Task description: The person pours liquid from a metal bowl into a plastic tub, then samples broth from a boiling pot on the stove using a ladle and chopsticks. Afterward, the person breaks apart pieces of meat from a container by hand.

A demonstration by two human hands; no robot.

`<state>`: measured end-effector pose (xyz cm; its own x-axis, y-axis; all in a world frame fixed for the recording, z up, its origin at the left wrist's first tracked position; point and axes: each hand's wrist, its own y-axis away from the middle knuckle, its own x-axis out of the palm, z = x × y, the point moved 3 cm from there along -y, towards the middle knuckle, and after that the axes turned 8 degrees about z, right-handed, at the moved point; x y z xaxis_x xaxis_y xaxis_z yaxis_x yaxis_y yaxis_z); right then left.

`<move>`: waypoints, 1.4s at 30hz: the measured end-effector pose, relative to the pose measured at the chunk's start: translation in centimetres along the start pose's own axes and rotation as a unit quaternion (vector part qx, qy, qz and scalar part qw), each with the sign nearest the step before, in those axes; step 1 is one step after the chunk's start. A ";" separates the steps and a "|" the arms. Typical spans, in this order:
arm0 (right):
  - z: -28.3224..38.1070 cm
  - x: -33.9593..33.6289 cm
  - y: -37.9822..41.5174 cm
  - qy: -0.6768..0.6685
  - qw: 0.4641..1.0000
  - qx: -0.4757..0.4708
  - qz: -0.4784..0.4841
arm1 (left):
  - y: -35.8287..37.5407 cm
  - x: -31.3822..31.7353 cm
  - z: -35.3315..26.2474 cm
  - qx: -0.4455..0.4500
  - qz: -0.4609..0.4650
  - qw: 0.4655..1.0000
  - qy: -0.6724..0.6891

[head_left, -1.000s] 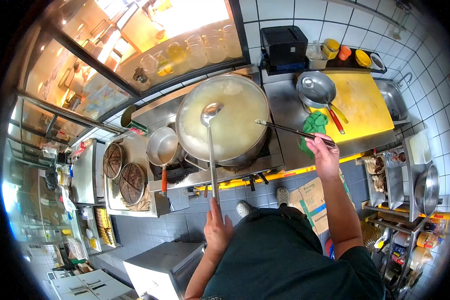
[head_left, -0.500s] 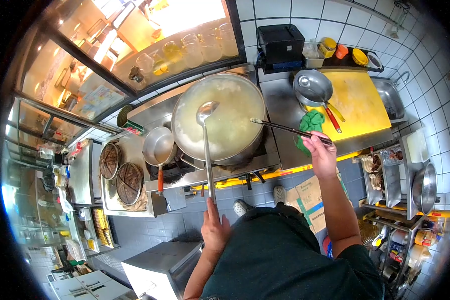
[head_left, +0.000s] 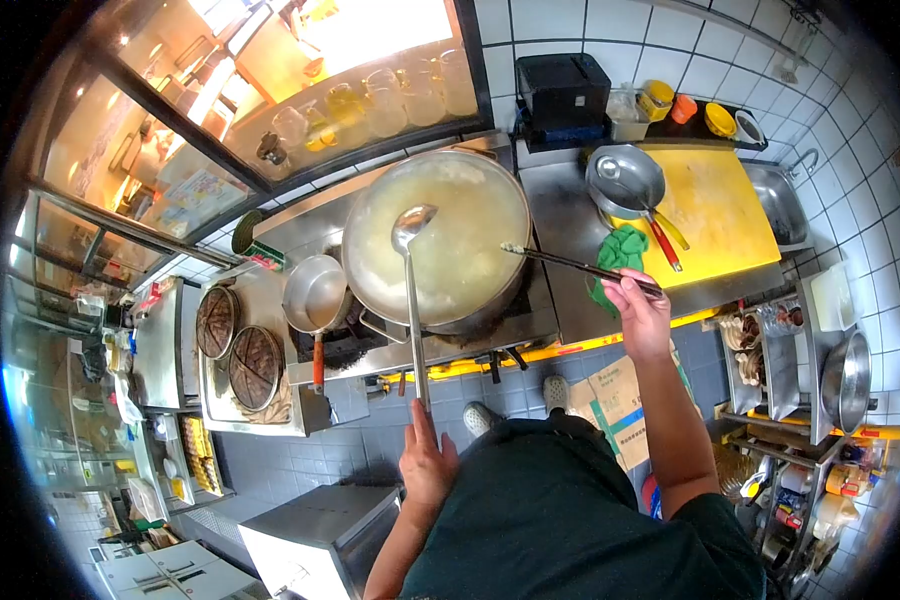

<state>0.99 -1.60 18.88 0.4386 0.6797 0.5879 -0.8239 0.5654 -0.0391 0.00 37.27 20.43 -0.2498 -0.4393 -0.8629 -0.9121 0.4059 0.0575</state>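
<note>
My left hand [head_left: 428, 468] is closed round the handle of a long metal ladle [head_left: 416, 310]. The ladle's bowl rests at the surface of cloudy, pale yellow-green liquid in a large metal pot [head_left: 492, 312] on the stove. In my right hand [head_left: 642, 314] is a pair of dark chopsticks [head_left: 576, 264], pointing left. Their tips reach over the pot's right rim and carry a small pale bit, too small to name. Just behind the right hand, a green cloth [head_left: 622, 246] lies on the counter edge.
Left of the pot stands a small saucepan [head_left: 316, 285]; beyond it are two round dark strainers [head_left: 256, 365]. A pan [head_left: 625, 178] with red and yellow handles overlaps a yellow cutting board [head_left: 725, 205]. A sink [head_left: 778, 195] is far right. Flattened cardboard [head_left: 620, 400] lies on the floor.
Both hands keep their grip, and the ladle and chopsticks stay almost where they were. The view has shifted only slightly.
</note>
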 end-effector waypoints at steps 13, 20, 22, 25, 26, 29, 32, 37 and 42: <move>0.4 0.6 0.0 0.011 1.000 0.003 -0.002 | 0.2 0.1 0.2 0.002 0.002 1.000 -0.001; 0.5 0.9 0.0 0.013 1.000 0.000 0.012 | 0.2 0.1 0.3 0.009 -0.003 1.000 -0.003; 0.5 0.9 0.0 0.015 1.000 0.002 0.008 | 0.1 0.0 0.2 0.007 0.001 1.000 -0.004; 0.4 0.8 -0.1 0.013 1.000 0.002 0.011 | 0.2 0.1 0.3 0.006 -0.003 1.000 -0.005; 0.3 0.7 -0.1 0.012 1.000 0.002 0.013 | 0.2 0.1 0.3 0.005 -0.002 1.000 -0.002; 0.4 0.8 -0.1 0.007 1.000 0.000 0.017 | 0.1 0.0 0.3 0.007 -0.003 1.000 0.001; 1.4 1.9 0.5 -0.004 1.000 0.003 0.020 | 0.2 -0.1 0.2 0.012 -0.008 1.000 -0.008; 4.9 4.6 1.9 -0.053 0.996 0.022 0.071 | 0.1 -0.2 0.1 0.017 -0.014 1.000 -0.006; 8.2 6.3 3.5 -0.087 0.987 0.042 0.127 | 0.3 0.1 0.4 -0.004 0.008 1.000 -0.006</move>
<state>-2.04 0.80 29.07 0.1507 0.6997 0.6984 -0.9292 0.3414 -0.1415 -0.15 37.66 20.17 -0.2601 -0.4225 -0.8682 -0.9106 0.4064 0.0750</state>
